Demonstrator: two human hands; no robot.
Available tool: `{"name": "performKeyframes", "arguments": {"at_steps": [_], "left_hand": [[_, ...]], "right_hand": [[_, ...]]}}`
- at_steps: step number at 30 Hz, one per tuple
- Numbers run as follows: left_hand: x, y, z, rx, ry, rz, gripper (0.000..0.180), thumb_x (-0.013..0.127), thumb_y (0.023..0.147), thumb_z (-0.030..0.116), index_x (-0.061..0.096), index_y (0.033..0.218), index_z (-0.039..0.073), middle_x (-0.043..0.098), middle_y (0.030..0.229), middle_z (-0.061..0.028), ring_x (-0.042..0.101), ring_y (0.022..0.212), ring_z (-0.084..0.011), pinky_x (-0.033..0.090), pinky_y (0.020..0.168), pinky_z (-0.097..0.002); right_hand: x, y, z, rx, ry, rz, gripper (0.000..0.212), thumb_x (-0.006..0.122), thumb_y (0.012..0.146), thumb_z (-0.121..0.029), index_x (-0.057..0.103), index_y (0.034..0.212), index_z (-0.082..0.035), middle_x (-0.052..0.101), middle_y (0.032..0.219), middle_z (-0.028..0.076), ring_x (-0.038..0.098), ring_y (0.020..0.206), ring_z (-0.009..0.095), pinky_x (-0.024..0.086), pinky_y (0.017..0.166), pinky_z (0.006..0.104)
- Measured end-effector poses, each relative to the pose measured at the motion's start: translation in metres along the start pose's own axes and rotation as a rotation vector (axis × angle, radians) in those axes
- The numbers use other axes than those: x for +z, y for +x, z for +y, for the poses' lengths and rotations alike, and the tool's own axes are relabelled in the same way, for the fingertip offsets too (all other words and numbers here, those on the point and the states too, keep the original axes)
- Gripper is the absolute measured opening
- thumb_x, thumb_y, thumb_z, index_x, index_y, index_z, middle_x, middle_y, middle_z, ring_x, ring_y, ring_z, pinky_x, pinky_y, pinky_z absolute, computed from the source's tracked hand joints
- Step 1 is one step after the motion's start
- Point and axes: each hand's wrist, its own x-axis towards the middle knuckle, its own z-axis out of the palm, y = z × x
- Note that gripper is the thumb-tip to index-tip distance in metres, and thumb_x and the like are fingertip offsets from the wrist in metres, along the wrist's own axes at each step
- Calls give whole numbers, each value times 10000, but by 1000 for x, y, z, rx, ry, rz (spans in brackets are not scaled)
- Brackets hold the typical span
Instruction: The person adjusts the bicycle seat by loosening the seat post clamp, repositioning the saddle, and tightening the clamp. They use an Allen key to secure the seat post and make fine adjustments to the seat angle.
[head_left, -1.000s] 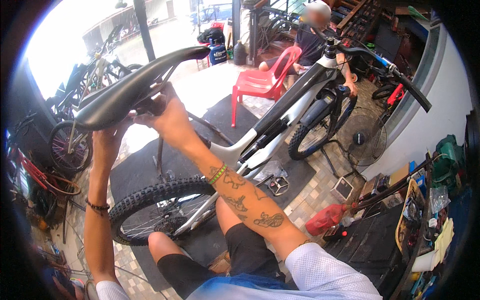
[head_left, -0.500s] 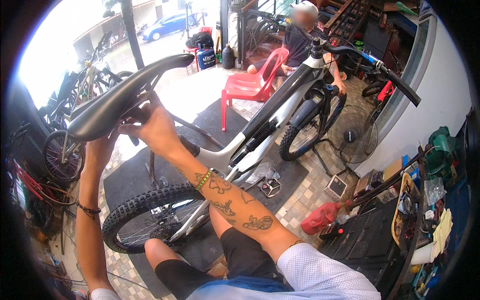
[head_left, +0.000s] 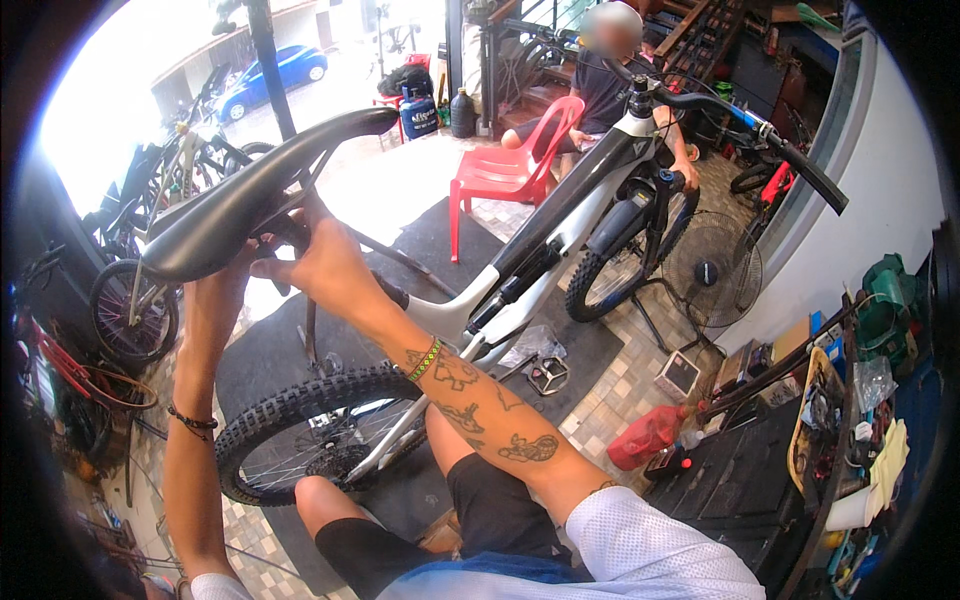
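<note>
A black bicycle saddle (head_left: 235,195) fills the upper left, tilted with its nose to the right. It belongs to a white and black mountain bike (head_left: 460,315) standing across in front of me. My right hand (head_left: 322,258) is closed about the dark fittings under the saddle, thumb toward me, fingers partly hidden behind the rails. Below the saddle's wide rear end is my left hand (head_left: 222,285), reaching up from beneath; the saddle hides its fingers. The knobby rear tyre (head_left: 315,400) lies below my right forearm.
A seated person (head_left: 610,90) rests a hand by the front wheel (head_left: 630,255). Near them stand a red plastic chair (head_left: 515,170) and a floor fan (head_left: 710,268). A bike pedal (head_left: 548,375) lies on the black mat (head_left: 590,360). At right is a cluttered workbench (head_left: 835,410).
The view has shifted slightly, so the bike sits a little farther right. Outside, the blue car has moved left. Both my hands stay under the saddle.
</note>
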Motion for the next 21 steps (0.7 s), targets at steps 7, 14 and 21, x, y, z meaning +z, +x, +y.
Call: {"name": "performKeyframes", "arguments": {"at_steps": [7,14,21], "left_hand": [[-2,6,9,162,275,26,238,659,1000,72,712,1231,50,752,1083,-144,734,991,-304,589,805,-434],[3,5,-15,107,83,-64,295,706,986,74,693,1276,20,741,1171,-145,713,1076,-280,570,892,-433],[-5,3,-55,-238,-336,-293,300,810,947,141,701,1206,33,742,1154,-95,687,1075,-213,551,959,-405]], "right_hand": [[5,0,1,49,12,37,741,956,718,-175,557,1329,-44,788,1004,112,762,969,307,559,915,432],[10,3,15,-37,192,82,648,945,745,-154,587,1278,-68,794,942,92,775,915,274,567,879,404],[10,-3,1,-92,38,92,563,904,794,-140,596,1260,-74,790,1003,115,775,934,270,578,855,411]]}}
